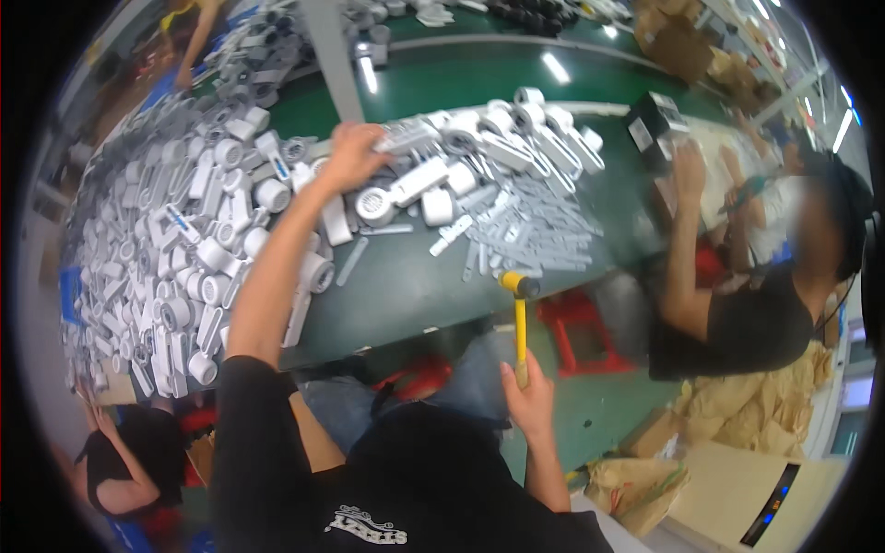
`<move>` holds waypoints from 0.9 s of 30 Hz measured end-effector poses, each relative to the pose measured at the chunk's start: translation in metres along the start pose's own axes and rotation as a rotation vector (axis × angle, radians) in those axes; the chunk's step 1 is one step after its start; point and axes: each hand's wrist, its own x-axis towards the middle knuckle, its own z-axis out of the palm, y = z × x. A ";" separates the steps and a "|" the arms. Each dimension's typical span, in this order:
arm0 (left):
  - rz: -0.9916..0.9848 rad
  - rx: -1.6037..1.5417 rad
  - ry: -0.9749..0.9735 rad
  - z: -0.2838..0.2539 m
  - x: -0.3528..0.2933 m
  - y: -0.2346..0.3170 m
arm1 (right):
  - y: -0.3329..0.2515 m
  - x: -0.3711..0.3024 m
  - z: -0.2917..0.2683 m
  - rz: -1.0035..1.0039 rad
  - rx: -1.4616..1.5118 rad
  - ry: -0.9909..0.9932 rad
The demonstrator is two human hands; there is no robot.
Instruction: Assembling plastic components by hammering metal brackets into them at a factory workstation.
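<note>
This looks like a factory workshop for hand assembly. Left of the left fingers (372, 135), white plastic parts (210, 256) of similar make are heaped in bulk over a green worktable (396, 293); to their right lie many look-alike grey strips (533, 230). The right fingers (510, 376) grip a yellow-handled hammer (521, 323). Right of these are a co-worker (751, 318), a red stool (590, 336), crumpled brown paper (761, 401) and, higher up, tube lights (841, 131).
</note>
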 end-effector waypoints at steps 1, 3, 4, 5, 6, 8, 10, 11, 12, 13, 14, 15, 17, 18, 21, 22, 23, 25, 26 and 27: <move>-0.057 -0.101 -0.023 -0.019 0.001 -0.010 | 0.014 -0.001 0.000 -0.075 0.024 0.053; -0.194 -0.248 -0.086 -0.096 -0.007 0.040 | 0.037 0.002 -0.001 0.015 0.019 0.080; -0.144 -0.268 -0.001 -0.116 -0.025 0.056 | 0.041 0.007 -0.005 0.064 0.019 0.098; -0.117 -0.303 -0.056 -0.133 -0.046 0.067 | 0.041 0.016 -0.005 0.129 0.092 0.109; 0.076 -0.160 -0.053 -0.131 -0.064 0.089 | 0.042 0.024 -0.013 0.171 0.066 0.126; 0.081 -0.048 -0.257 -0.140 -0.094 0.147 | 0.038 0.051 -0.025 0.097 -0.085 0.201; 0.022 -0.044 -0.448 -0.126 -0.126 0.165 | 0.044 0.086 -0.023 -0.146 -0.132 0.245; -0.012 -0.052 -0.470 -0.117 -0.141 0.164 | 0.035 0.105 -0.020 -0.187 -0.137 0.208; -0.050 -0.041 -0.481 -0.105 -0.155 0.160 | 0.028 0.122 -0.019 -0.225 -0.151 0.183; -0.103 -0.066 -0.485 -0.100 -0.160 0.160 | 0.026 0.137 -0.018 -0.226 -0.167 0.132; -0.149 -0.095 -0.489 -0.097 -0.161 0.160 | 0.025 0.149 -0.019 -0.223 -0.184 0.088; -0.088 -0.005 -0.445 -0.099 -0.159 0.165 | 0.022 0.155 -0.021 -0.265 -0.205 0.073; -0.139 -0.047 -0.383 -0.101 -0.151 0.181 | 0.017 0.171 -0.028 -0.299 -0.303 0.026; -0.185 -0.089 -0.324 -0.100 -0.149 0.188 | 0.017 0.175 -0.031 -0.327 -0.399 -0.019; -0.048 -0.189 -0.130 -0.069 -0.156 0.202 | 0.023 0.181 -0.036 -0.300 -0.362 -0.077; -0.008 -0.224 -0.073 -0.059 -0.157 0.211 | 0.022 0.183 -0.037 -0.284 -0.341 -0.105; -0.086 -0.317 -0.047 -0.056 -0.153 0.228 | 0.018 0.177 -0.036 -0.322 -0.305 -0.100; -0.176 -0.453 0.035 -0.051 -0.140 0.263 | 0.009 0.152 -0.034 -0.403 -0.209 -0.107; -0.284 -0.624 -0.008 -0.048 -0.141 0.270 | -0.029 0.130 -0.033 -0.212 -0.055 -0.232; -0.377 -0.811 -0.056 -0.046 -0.142 0.277 | -0.030 0.115 -0.027 -0.231 0.016 -0.289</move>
